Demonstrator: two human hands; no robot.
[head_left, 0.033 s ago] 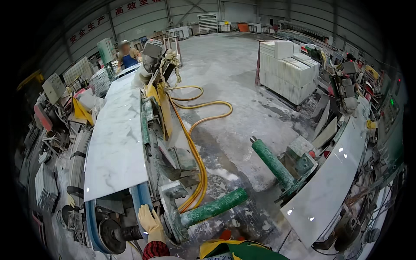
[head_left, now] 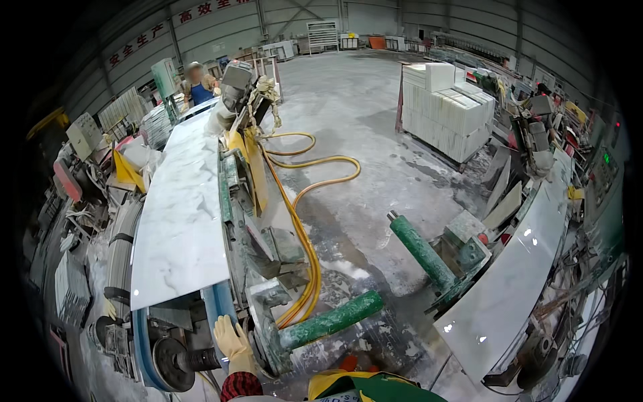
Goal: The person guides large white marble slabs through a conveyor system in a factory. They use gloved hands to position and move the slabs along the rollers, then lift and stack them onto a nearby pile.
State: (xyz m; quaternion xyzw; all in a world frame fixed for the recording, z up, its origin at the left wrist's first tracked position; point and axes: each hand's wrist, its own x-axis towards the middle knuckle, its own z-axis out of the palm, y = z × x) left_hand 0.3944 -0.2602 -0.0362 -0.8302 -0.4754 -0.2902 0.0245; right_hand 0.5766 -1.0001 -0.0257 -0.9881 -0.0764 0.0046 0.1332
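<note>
Across the blue belts (head_left: 218,301) lay the glossy white slab (head_left: 181,221): probably heavy, stiff, slick, brittle; long edges looked the best hold. Gloved left hand (head_left: 234,343) sat at its near end, fingers extended, gripping nothing; right hand wasn't visible.

Grey panelled walls (head_left: 372,17) rise behind a broad, mottled grey floor (head_left: 348,100)

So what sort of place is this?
Probably a stone-processing workshop: a glossy, veined white slab lies over blue belts, a second white slab lies on the right, and a big stack of pale slabs stands beyond.
</note>
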